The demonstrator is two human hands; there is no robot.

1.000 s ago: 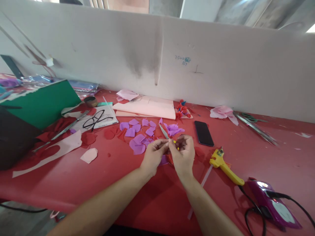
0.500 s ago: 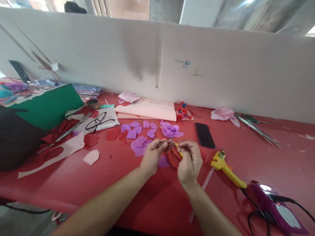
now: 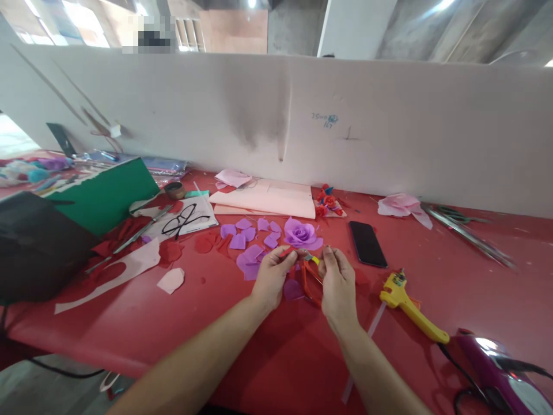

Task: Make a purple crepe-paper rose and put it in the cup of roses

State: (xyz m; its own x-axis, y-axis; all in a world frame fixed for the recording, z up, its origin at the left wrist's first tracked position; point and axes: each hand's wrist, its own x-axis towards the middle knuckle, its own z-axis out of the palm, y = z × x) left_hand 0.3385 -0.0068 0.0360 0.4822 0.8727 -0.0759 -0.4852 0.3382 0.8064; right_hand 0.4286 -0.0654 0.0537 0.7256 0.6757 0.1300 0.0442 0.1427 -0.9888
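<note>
My left hand [image 3: 273,279] pinches a small red piece [image 3: 287,251], perhaps paper or cloth, between thumb and fingers. Just to its right, my right hand [image 3: 340,285] has its thumb and forefinger pressed together; what they hold, if anything, is too small to make out. Pliers or scissors with red-orange handles [image 3: 311,282] and a yellow part lie on the table between the hands, partly hidden. Beyond them sits a purple flower [image 3: 300,233] with layered petals. Loose purple petals [image 3: 248,264] lie left of it, some behind my left hand.
At right are a black phone [image 3: 368,244], a yellow glue gun [image 3: 415,314] with its clear stick, and a purple corded device [image 3: 496,372]. Glasses [image 3: 185,221], pink paper [image 3: 268,199], red scraps [image 3: 170,252] and a green board [image 3: 116,193] lie left and back. A white partition [image 3: 389,138] stands behind.
My hands have moved slightly apart, the right one going right. A red piece now shows in my left fingers. The camera view has tilted and shifted a little.
</note>
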